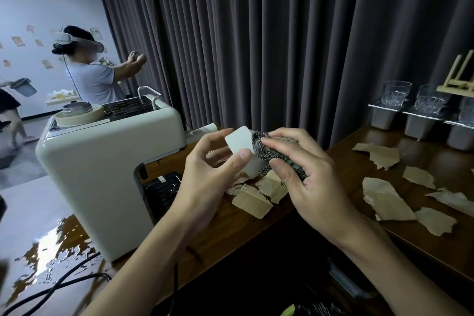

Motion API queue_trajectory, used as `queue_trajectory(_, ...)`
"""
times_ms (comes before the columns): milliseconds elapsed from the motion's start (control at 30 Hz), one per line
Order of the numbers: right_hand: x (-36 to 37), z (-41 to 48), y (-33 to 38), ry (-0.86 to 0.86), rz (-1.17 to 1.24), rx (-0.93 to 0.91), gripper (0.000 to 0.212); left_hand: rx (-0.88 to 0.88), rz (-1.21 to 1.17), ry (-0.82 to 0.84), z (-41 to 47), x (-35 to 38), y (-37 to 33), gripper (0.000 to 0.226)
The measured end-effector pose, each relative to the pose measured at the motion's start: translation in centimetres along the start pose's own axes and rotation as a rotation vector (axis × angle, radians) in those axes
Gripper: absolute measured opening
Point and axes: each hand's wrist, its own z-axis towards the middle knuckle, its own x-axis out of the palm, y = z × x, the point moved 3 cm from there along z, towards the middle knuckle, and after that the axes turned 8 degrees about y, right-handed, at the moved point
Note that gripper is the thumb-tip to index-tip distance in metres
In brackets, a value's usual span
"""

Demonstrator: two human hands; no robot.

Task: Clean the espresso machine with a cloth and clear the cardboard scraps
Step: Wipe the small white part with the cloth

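Note:
A cream espresso machine (102, 159) stands on the wooden table at the left. My left hand (210, 169) pinches a small white block-shaped part (241, 141) in front of it. Against that part my right hand (302, 174) grips a bunched dark patterned cloth (266, 151). Torn cardboard scraps (384, 197) lie scattered on the table to the right, and more cardboard pieces (252, 202) sit just below my hands.
Glass tumblers (395, 93) stand on grey containers at the back right, under a small wooden frame (459, 77). Black cables (64, 287) cross the glossy table at the lower left. A dark curtain hangs behind. Another person with a headset (87, 72) stands far left.

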Motion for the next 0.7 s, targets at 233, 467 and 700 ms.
queue_trajectory(233,-0.3,1.3,0.6,0.21,-0.229,-0.086,0.034,0.002,0.151,0.163,-0.1,-0.3,-0.1,0.064)
queue_trajectory(467,-0.3,2.1,-0.2,0.322,-0.045,0.057,0.035,0.055,0.389,0.155,-0.1,-0.8,-0.9,0.079)
queue_trajectory(700,0.2,2.3,-1.2,0.324,0.164,0.111,0.032,0.052,0.369,0.236,-0.6,-0.6,-1.1,0.055)
